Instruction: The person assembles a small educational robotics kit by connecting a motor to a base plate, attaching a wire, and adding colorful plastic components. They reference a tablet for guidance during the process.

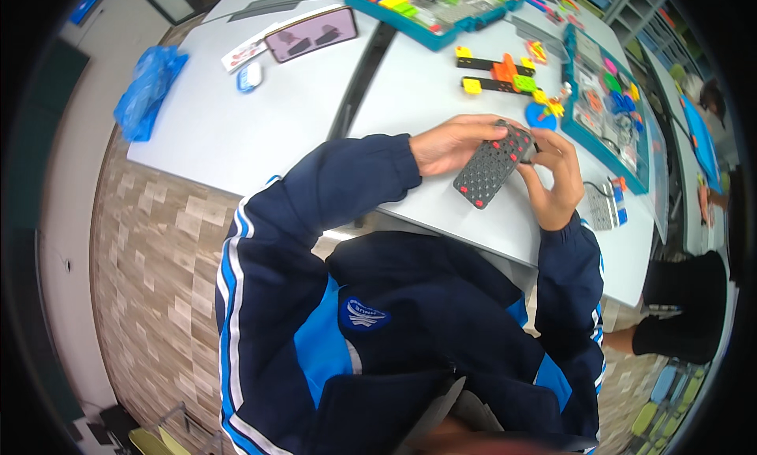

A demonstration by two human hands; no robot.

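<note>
A dark grey perforated building plate (490, 173) with several red pegs in its holes is held tilted above the near edge of the white table. My left hand (453, 142) grips its upper end, thumb on the face and the other fingers mostly hidden behind. At the plate's right edge, my right hand (558, 177) has its fingers curled and closed around a small dark bit that I cannot make out. Just beyond my hands lie a blue disc with a yellow piece (541, 116) and an assembly of black beams with orange, green and yellow parts (502, 75).
A propped phone (311, 35) and a small white-and-blue case (248, 78) are at the far left, near a blue plastic bag (150, 92). Teal parts trays (443, 39) stand at the back and right (579, 132). Grey and blue pieces (605, 206) lie right of my hand; another person (686, 313) is farther right.
</note>
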